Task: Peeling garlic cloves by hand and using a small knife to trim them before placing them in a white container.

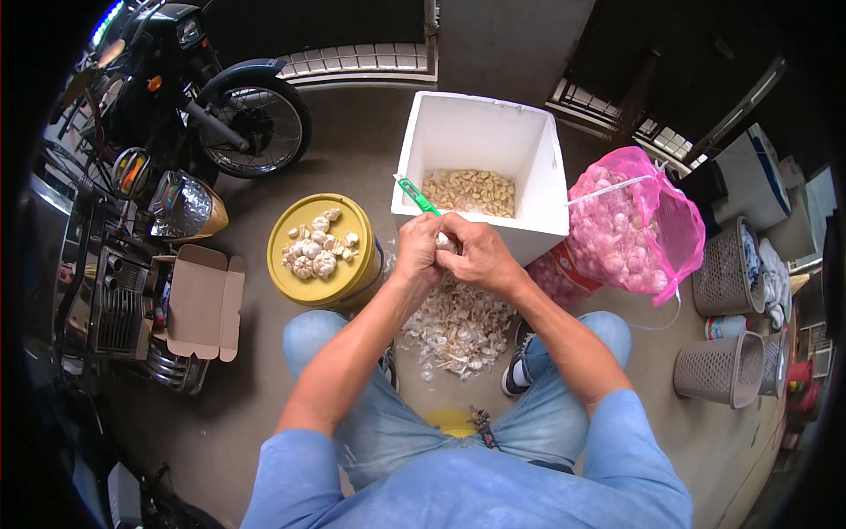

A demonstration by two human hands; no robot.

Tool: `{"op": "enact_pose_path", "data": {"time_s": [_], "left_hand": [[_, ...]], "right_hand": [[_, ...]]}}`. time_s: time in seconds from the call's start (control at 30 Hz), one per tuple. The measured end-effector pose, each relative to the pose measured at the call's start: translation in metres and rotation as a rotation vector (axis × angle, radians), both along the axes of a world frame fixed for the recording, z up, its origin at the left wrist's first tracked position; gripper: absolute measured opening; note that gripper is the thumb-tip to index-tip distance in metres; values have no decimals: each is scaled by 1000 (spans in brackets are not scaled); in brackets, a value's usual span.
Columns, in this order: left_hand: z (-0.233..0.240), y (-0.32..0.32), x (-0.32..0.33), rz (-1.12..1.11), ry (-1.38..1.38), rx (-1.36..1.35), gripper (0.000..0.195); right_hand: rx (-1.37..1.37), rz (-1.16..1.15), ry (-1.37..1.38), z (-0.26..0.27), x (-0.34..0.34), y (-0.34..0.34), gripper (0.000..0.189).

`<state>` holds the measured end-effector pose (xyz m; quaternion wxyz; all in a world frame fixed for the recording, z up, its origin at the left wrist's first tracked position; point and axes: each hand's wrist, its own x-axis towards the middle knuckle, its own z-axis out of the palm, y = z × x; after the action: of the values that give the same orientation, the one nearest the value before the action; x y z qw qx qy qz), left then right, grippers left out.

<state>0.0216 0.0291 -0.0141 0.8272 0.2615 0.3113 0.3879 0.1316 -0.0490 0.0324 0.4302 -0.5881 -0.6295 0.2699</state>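
My left hand (421, 250) and my right hand (481, 254) meet in front of me, fingers closed around a piece of garlic (447, 243). A green utility knife (418, 196) juts up and left from where they meet. Its lower end goes behind the fingers, so which hand grips it is hard to see. Just beyond stands a white foam box (482, 132) with pale garlic cloves (470, 190) on its bottom. To the left, garlic bulbs and loose cloves (317, 246) lie on a yellow bucket's lid (291, 221). Below my hands, garlic skins (459, 330) are heaped on the floor.
A pink mesh bag of garlic (615, 228) leans at the box's right side. Farther right are plastic baskets (717, 370). On the left stand a motorcycle (254, 125) and an opened cardboard box (201, 301). My shoes (515, 373) flank the skins.
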Motion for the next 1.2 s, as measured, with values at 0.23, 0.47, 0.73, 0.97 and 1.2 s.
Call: {"op": "enact_pose_path", "data": {"time_s": [0.23, 0.47, 0.73, 0.97, 1.2], "left_hand": [[-3, 2, -2, 45, -33, -45, 13], [15, 15, -8, -147, -60, -148, 35], [37, 18, -19, -98, -2, -103, 40], [39, 9, -18, -178, 179, 167, 30], [36, -2, -12, -284, 406, 628, 20]], "right_hand": [[-29, 73, -12, -5, 2, 1, 30], [-363, 291, 853, 7, 31, 1, 22], [-402, 205, 743, 6, 32, 2, 25], [-220, 137, 841, 3, 48, 6, 18], [-216, 42, 629, 2, 67, 8, 18]]}}
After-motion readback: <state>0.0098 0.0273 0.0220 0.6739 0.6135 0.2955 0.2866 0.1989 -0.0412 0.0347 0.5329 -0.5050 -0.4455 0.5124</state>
